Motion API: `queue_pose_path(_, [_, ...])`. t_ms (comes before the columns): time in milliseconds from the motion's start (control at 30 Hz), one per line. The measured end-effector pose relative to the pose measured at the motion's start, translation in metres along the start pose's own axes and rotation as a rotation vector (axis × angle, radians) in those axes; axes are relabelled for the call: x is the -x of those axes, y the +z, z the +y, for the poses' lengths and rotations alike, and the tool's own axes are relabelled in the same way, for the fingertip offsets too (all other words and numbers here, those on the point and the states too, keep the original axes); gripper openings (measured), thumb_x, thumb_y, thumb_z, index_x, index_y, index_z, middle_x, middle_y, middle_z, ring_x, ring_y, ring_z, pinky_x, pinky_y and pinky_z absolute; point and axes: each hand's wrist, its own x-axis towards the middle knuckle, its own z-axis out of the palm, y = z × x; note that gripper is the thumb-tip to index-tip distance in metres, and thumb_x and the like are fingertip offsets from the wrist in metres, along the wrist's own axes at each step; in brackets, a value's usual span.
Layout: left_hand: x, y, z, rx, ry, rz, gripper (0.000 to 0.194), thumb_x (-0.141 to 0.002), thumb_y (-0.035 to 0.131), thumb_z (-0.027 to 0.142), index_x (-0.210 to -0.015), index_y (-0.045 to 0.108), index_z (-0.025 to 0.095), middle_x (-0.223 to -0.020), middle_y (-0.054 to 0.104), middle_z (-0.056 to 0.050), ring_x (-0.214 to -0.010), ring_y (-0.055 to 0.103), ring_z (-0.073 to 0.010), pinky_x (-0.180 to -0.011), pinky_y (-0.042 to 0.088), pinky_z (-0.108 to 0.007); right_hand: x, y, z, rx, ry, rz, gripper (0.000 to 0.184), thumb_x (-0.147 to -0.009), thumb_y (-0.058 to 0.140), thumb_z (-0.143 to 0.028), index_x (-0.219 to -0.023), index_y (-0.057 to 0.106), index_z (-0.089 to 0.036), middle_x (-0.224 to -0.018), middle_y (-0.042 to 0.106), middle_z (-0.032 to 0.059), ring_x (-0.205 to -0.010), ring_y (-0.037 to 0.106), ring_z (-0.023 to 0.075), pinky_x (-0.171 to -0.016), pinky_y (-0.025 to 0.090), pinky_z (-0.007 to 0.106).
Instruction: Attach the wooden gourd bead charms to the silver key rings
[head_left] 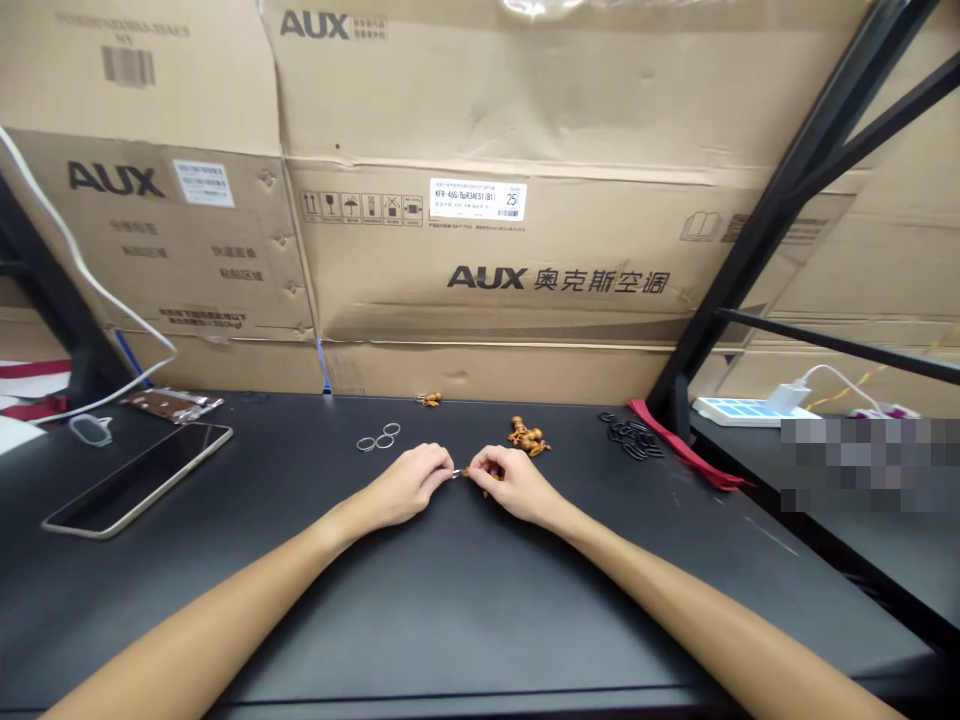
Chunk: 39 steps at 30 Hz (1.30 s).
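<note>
My left hand [414, 486] is closed in a pinch on a small silver metal piece [457, 474]; its exact kind is too small to tell. Close beside it, my right hand [519, 486] has its fingers closed on a brown gourd charm [492, 470] with an orange-brown cord, mostly hidden by the fingers. The cord meets the silver piece between both hands. Behind my right hand lies a small pile of similar brown gourd charms [529, 437]. Silver split rings [385, 441] rest on the table beyond my left hand.
Farther back on the black table [450, 620] sits another small brown charm [431, 399]. A phone [142, 480] and a brown packet [172, 404] lie left. Black clips [634, 437] and a red strap [690, 452] lie right, by a black metal frame [780, 190]. Cardboard boxes [480, 120] stand behind.
</note>
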Motion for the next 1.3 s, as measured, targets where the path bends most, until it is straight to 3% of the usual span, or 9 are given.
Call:
queue_pose_path(333, [0.002, 0.001, 0.009, 0.011, 0.034, -0.057, 0.018, -0.094, 0.042, 0.023, -0.084, 0.057, 0.020, -0.087, 0.060, -0.003, -0.083, 0.054, -0.0172, -0.078, 0.044, -0.029, 0.000, 0.005, 0.002, -0.061, 0.013, 0.026, 0.018, -0.088, 0.050, -0.029, -0.078, 0.058, -0.017, -0.069, 0.060, 0.0003, -0.061, 0.055, 0.0124, -0.058, 0.043, 0.023])
queue_pose_path(500, [0.002, 0.001, 0.012, 0.010, 0.019, -0.032, 0.016, -0.092, 0.050, 0.029, -0.081, 0.058, 0.019, -0.086, 0.060, -0.002, -0.084, 0.054, -0.0174, -0.079, 0.044, -0.030, -0.001, 0.005, 0.002, -0.055, 0.013, 0.025, 0.017, -0.087, 0.051, -0.030, -0.077, 0.058, -0.018, -0.069, 0.060, -0.0001, -0.062, 0.054, 0.0123, -0.058, 0.043, 0.024])
queue_pose_path(633, [0.001, 0.003, 0.009, -0.009, 0.024, -0.008, 0.019, -0.093, 0.046, 0.028, -0.081, 0.058, 0.019, -0.088, 0.059, -0.003, -0.084, 0.054, -0.0177, -0.080, 0.044, -0.031, 0.000, 0.005, 0.000, -0.042, 0.022, 0.019, 0.017, -0.087, 0.050, -0.029, -0.077, 0.058, -0.017, -0.070, 0.060, 0.0000, -0.061, 0.053, 0.0120, -0.058, 0.042, 0.024])
queue_pose_path(833, [0.002, 0.003, 0.007, -0.001, 0.052, -0.016, 0.021, -0.095, 0.044, 0.026, -0.083, 0.060, 0.018, -0.090, 0.058, -0.005, -0.086, 0.053, -0.0179, -0.081, 0.045, -0.031, 0.003, 0.004, -0.002, 0.060, -0.073, 0.026, 0.012, -0.086, 0.054, -0.022, -0.094, 0.063, -0.020, -0.075, 0.063, 0.0007, -0.068, 0.054, 0.0141, -0.065, 0.043, 0.027])
queue_pose_path(1000, [0.002, 0.002, 0.008, 0.001, 0.053, -0.025, 0.021, -0.095, 0.044, 0.027, -0.084, 0.060, 0.019, -0.091, 0.059, -0.005, -0.087, 0.053, -0.0181, -0.082, 0.045, -0.032, 0.004, 0.001, -0.007, 0.229, -0.171, 0.040, 0.011, -0.086, 0.056, -0.018, -0.079, 0.064, -0.021, -0.076, 0.062, 0.0018, -0.074, 0.051, 0.0162, -0.070, 0.041, 0.029])
queue_pose_path(1300, [0.003, 0.002, 0.006, -0.013, 0.070, -0.050, 0.019, -0.094, 0.046, 0.027, -0.086, 0.062, 0.020, -0.096, 0.059, -0.004, -0.091, 0.053, -0.0182, -0.085, 0.044, -0.031, 0.003, 0.003, -0.006, 0.303, -0.138, 0.092, 0.012, -0.082, 0.056, -0.014, -0.071, 0.059, -0.019, -0.074, 0.061, 0.0023, -0.074, 0.051, 0.0168, -0.070, 0.041, 0.029])
